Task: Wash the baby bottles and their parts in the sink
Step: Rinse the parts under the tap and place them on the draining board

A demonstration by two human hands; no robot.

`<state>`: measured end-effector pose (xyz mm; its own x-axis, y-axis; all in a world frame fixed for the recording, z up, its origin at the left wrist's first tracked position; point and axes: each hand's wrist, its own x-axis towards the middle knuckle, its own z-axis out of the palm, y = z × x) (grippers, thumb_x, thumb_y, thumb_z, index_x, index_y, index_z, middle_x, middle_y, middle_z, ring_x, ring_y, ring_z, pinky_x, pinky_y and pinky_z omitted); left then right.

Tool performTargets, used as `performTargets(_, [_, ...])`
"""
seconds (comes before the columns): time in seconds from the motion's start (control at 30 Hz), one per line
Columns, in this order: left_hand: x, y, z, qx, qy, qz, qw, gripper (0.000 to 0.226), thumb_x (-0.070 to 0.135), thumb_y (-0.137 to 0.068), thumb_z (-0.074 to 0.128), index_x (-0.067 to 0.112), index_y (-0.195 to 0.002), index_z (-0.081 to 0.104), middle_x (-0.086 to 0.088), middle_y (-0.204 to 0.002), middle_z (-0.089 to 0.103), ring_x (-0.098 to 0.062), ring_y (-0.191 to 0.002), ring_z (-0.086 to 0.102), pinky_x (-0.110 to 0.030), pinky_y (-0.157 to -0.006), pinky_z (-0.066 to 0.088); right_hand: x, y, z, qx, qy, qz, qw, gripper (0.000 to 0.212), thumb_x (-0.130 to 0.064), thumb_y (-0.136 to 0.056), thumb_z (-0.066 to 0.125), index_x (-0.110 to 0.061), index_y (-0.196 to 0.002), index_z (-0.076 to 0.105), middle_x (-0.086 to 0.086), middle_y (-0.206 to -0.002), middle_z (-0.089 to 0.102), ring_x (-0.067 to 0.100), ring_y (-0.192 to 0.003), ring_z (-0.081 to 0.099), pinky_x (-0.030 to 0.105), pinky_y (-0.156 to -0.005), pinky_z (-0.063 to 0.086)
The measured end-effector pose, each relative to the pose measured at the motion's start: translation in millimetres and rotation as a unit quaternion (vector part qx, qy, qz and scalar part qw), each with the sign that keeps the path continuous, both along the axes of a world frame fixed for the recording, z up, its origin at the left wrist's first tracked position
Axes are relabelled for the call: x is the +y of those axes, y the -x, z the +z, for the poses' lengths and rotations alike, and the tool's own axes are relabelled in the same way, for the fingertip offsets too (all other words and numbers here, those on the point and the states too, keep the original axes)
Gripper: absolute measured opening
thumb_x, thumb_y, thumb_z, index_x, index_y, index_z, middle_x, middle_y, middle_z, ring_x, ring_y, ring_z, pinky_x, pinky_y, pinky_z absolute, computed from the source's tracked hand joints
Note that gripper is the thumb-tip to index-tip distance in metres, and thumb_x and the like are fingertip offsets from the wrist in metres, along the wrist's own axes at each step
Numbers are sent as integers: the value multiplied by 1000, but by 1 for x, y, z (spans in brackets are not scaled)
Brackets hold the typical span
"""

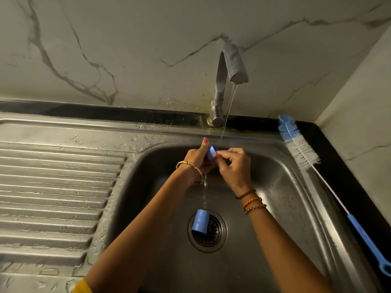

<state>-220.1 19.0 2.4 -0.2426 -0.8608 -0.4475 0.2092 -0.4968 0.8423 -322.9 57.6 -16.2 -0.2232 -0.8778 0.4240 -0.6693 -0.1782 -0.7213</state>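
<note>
Rinsing: your left hand (197, 157) and right hand (231, 163) both pinch the blue cap (211, 150) under the tap (232, 64) stream, flushing it.

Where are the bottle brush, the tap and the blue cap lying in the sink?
Brush (300, 148), head view, on its white bristles.
Tap (234, 60), head view, on its spout.
Cap (200, 223), head view, on its side wall.

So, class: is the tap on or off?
On. A thin stream of water falls from the tap spout onto the blue part held by both hands, then runs down toward the drain.
</note>
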Motion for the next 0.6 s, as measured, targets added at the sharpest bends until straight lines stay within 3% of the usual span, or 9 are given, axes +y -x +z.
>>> performTargets(0.1, [3,2,-2,38,78,4,996,33,16,-97,42,-1,-125,50,-8,-91,57,-16,-82,56,-31,-81,49,-6,-10,10,-152,-18,-44,987,21,-16,-82,69,2,-93,71,14,-85,72,12,-74,63,25,-68,53])
performTargets(0.17, [5,1,3,37,102,3,994,32,12,-97,43,-3,-124,50,-7,-90,58,-15,-81,57,-27,-75,51,-6,-13,16,-164,17,-46,985,20,-15,-81,70,3,-91,71,9,-79,71,10,-67,61,17,-62,49])
performTargets(0.3, [-7,3,14,46,-27,82,995,32,23,-95,49,-2,-115,51,-12,-91,55,-20,-74,56,-31,-66,52,2,-5,8,-35,12,6,999,19,-11,-80,70,1,-94,71,19,-88,65,28,-86,58,30,-71,44])
performTargets(0.4, [-6,4,10,16,-78,64,995,33,31,-96,44,2,-112,49,-14,-91,55,-21,-71,56,-32,-63,51,9,10,-1,123,67,27,990,16,-7,-72,72,-1,-86,74,20,-82,63,35,-80,60,43,-71,43])
performTargets(0.43, [-4,4,8,25,-72,50,996,31,31,-97,42,3,-108,50,-13,-89,55,-21,-72,56,-30,-63,50,9,12,-2,129,67,13,989,14,-7,-71,73,-2,-84,74,20,-80,63,35,-79,60,43,-72,43])
performTargets(0.6, [-1,11,0,87,45,11,995,25,22,-98,39,5,-97,57,-10,-88,57,-17,-79,57,-29,-78,49,-9,2,10,-25,-22,-57,998,18,-15,-82,67,-3,-95,72,16,-89,69,28,-93,58,41,-78,48])
